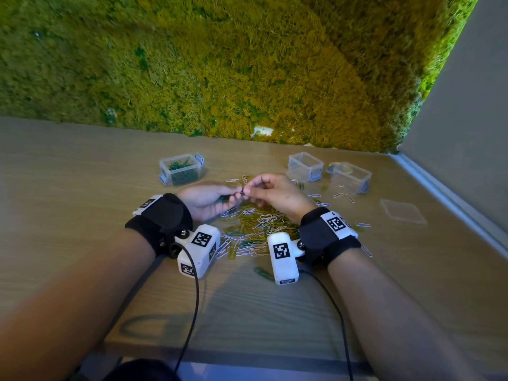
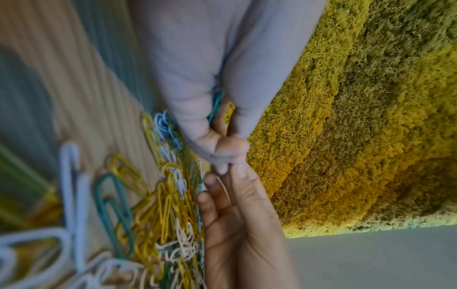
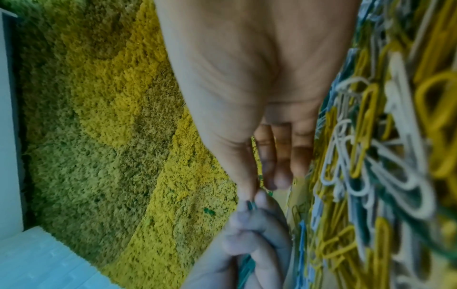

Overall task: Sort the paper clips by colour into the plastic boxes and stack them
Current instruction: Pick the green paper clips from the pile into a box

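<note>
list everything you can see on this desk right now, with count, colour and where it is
Box with green clips: one, clear, far left.
Other boxes: two, clear, far right, no clips seen inside.
Lid: one, clear, flat at right.
Clip pile: many, yellow, white, green, between the wrists.
Held clips: green, number unclear, in the left hand.
Desk: wooden.
Moss wall: green-yellow, behind.
Left hand: grips green clips.
Right hand: pinches a clip at the left fingertips.

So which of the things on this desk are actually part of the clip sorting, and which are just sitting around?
Part of the job:
- left hand and right hand, both pinching green clips
- mixed clip pile
- box of green clips
- two clear boxes
- loose lid

Just lying about:
- moss wall
- wooden table
- wrist camera cables
</note>
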{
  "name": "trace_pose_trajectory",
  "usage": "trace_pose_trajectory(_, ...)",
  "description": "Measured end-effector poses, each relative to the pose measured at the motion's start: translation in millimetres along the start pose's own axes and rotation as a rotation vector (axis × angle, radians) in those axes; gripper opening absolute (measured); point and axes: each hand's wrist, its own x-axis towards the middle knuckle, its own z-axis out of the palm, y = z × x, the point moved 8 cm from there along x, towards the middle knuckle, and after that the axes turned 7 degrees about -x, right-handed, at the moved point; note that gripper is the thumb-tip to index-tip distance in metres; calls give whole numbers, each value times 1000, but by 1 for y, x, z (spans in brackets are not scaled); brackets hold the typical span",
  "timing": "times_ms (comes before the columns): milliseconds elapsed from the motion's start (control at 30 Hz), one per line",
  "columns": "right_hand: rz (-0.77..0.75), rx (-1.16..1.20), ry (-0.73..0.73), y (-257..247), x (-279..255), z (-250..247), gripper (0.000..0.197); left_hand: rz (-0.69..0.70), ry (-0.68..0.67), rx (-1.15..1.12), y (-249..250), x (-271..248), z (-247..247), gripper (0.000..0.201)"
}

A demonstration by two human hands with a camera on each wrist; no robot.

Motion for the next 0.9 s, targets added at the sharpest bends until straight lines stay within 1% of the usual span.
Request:
trace_pose_trajectory(67, 23, 73, -56, 3, -1, 3, 9, 25, 34, 6, 2, 0, -4, 20)
trace_pose_trajectory(100, 21, 82, -57, 4, 0, 2, 9, 38, 44, 15, 4, 0, -5, 21)
trace_pose_trajectory(200, 35, 76, 27, 7, 2, -10, 7, 59, 69, 8, 7, -2, -7, 18)
trace_pose_trajectory(267, 65, -29, 90, 10, 0, -23, 5, 33, 68, -48, 6, -3, -7, 15)
trace_pose_trajectory(300, 69, -139, 80, 9, -3, -27, 5, 11, 60, -94, 4, -3, -7, 15)
trace_pose_trajectory(367, 55, -315, -19, 4, -7, -24, 13, -41, 47, -227, 1, -3, -8, 17)
trace_pose_trajectory(433, 25, -346, -157, -9, -13, -9, 21, -94, 20, -409, 0, -3, -7, 15)
trace_pose_trajectory(500, -3, -370, -342, -20, -21, 17, 23, -131, -2, -609, 1, -1, -6, 12)
trace_pose_trajectory(533, -14, -421, -425, -22, -25, 31, 24, -136, 1, -710, 2, -1, -7, 12)
trace_pose_trajectory(567, -31, -479, -477, -23, -28, 42, 26, -129, 10, -797, 3, -1, -8, 13)
trace_pose_trajectory(600, -50, -525, -494, -23, -29, 49, 29, -116, 27, -853, 4, -1, -10, 14)
trace_pose_trajectory(667, -68, -564, -462, -23, -28, 51, 28, -100, 45, -890, 4, -3, -10, 15)
trace_pose_trajectory(733, -78, -602, -395, -23, -25, 44, 21, -90, 69, -871, 2, -5, -9, 16)
trace_pose_trajectory(833, -72, -652, -330, -20, -20, 31, 14, -48, 116, -744, 1, -4, -11, 23)
trace_pose_trajectory(900, -56, -660, -326, -18, -20, 28, 12, -50, 102, -669, 0, -4, -10, 26)
